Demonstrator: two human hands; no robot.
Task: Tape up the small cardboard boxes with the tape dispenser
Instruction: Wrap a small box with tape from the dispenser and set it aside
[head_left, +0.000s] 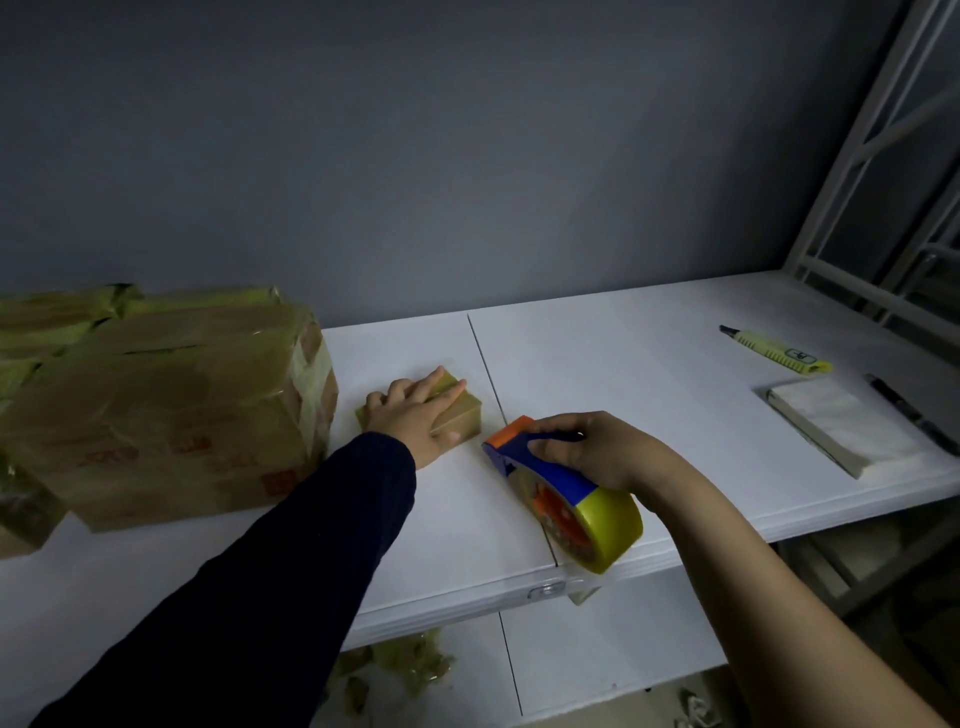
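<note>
A small cardboard box wrapped in glossy tape lies on the white table, just left of the table's centre seam. My left hand lies on top of it, fingers stretched over the lid and thumb down the near side. To its right, my right hand grips the blue handle of the tape dispenser, whose orange-tipped front end points at the box. The yellowish tape roll hangs near the table's front edge. A small gap separates the dispenser's tip from the box.
A large taped cardboard box with more boxes behind it fills the left of the table. At the right lie a yellow utility knife, a white packet and a black pen. Tape scraps litter the floor below.
</note>
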